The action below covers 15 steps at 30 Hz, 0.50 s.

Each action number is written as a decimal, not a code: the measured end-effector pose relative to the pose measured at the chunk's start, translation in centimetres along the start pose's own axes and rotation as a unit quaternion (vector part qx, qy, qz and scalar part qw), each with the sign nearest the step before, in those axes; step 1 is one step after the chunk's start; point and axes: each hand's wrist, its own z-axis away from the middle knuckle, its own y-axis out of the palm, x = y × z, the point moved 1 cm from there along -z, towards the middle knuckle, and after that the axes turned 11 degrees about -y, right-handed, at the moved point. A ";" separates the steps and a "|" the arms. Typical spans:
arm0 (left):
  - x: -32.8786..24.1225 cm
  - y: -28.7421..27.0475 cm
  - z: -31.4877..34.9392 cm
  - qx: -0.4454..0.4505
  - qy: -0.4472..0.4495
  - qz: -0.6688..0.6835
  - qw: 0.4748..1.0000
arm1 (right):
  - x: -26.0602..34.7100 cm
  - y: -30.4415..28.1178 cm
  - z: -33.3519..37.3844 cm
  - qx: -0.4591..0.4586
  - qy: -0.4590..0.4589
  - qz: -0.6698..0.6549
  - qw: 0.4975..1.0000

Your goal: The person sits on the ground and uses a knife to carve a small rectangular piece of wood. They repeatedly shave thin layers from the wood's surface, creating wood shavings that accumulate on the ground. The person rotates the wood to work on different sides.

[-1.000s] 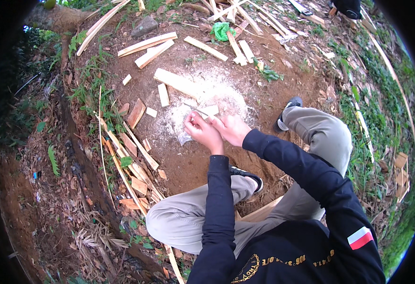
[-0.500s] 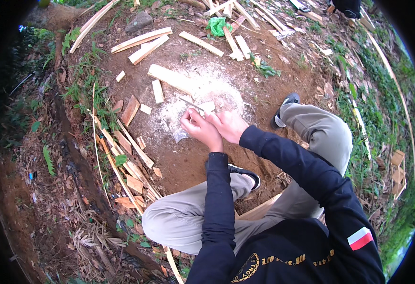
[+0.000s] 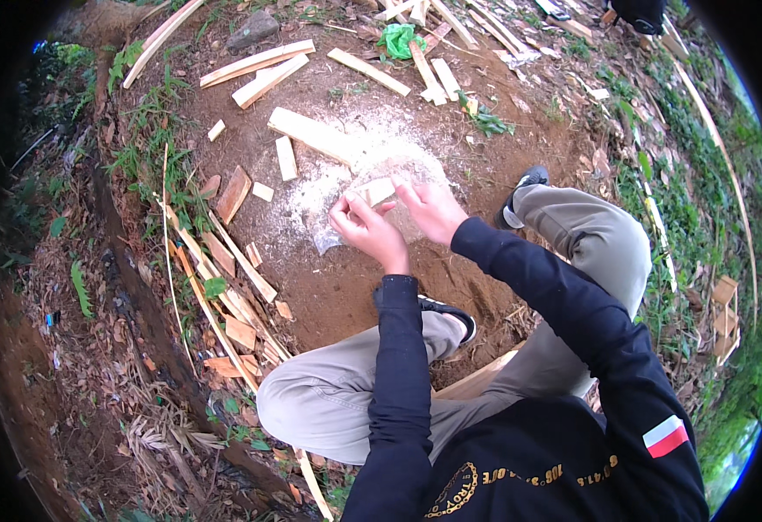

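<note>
Two grips (image 3: 370, 231) (image 3: 431, 211), one green bag (image 3: 400, 41)

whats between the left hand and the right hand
A pale block shows between the left hand and right hand in the head view; contact is unclear.

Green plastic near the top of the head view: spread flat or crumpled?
Crumpled: the green plastic shows as a bunched, wrinkled heap beside a wooden strip.

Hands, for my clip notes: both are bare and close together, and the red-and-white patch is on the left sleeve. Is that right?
Not quite: the head view shows the red-and-white patch on the right sleeve. The left hand and right hand are indeed bare and close together.
</note>
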 end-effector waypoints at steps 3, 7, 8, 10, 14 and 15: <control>-0.3 0.3 0.6 -0.030 0.015 -0.075 0.997 | 1.2 0.1 -0.2 0.040 0.007 -0.066 0.997; -0.7 0.8 0.9 -0.045 0.027 -0.109 0.993 | 0.7 1.1 0.2 0.022 0.021 -0.104 0.994; -0.2 0.6 0.6 -0.045 0.045 -0.126 0.990 | 0.4 1.3 0.2 0.012 0.030 -0.124 0.992; 0.7 -0.4 -0.4 -0.048 0.080 -0.161 0.983 | 1.0 1.1 0.2 0.041 0.027 -0.117 0.992; 1.5 -1.1 -0.4 -0.045 0.056 -0.109 0.991 | 1.2 0.6 0.0 0.092 -0.010 -0.072 0.993; 1.6 -1.0 -0.5 -0.041 0.034 -0.061 0.997 | 0.2 1.2 0.0 0.067 -0.063 0.030 0.995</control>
